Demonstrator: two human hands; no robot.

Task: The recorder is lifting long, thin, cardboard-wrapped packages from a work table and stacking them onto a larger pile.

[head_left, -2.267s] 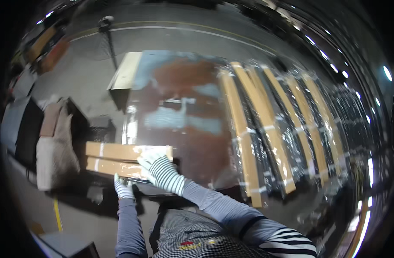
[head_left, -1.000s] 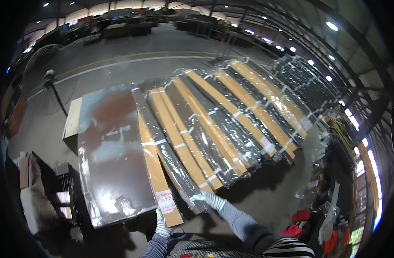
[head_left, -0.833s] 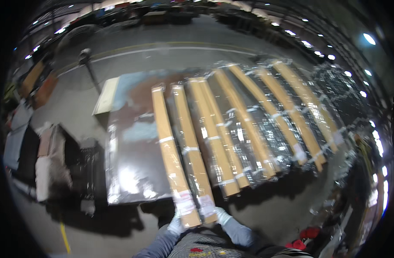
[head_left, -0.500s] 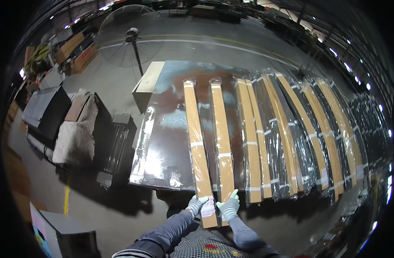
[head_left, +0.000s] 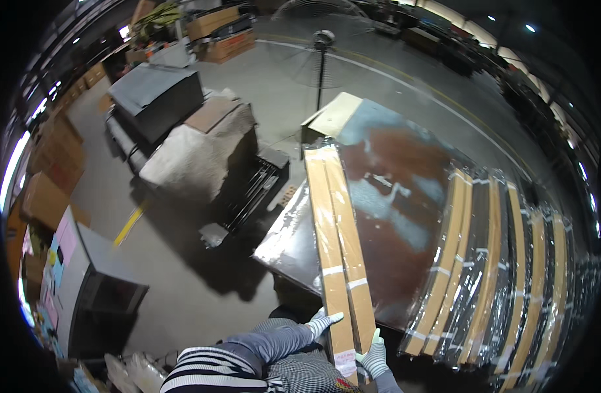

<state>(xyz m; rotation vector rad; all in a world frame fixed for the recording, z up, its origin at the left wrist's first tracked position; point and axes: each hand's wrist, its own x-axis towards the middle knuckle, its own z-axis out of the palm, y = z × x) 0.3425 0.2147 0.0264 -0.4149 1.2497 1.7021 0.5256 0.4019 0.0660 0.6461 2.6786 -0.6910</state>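
Two long, narrow cardboard packages in clear plastic, each with a white band, lie side by side in front of me: a left package (head_left: 328, 245) and a right package (head_left: 350, 242). Their near ends stick out past the table edge toward my body. My left hand (head_left: 323, 323), in a pale striped glove, grips the left package's outer edge with its thumb on top. Gloved the same way, my right hand (head_left: 374, 357) is closed round the right package's outer edge, near a whitish label (head_left: 344, 359) on the left package. Fingers under the packages are hidden.
The worn metal-topped table (head_left: 405, 275) carries several more wrapped strips (head_left: 490, 262) on its right. Left of it stand a dark rack (head_left: 251, 190), a covered pile (head_left: 195, 157) and a grey cabinet (head_left: 107, 262). A pedestal fan (head_left: 323, 42) is beyond.
My view has turned to the left. The two packages, apart before, now lie together, shifted left on the table. Both hands have stayed on them.
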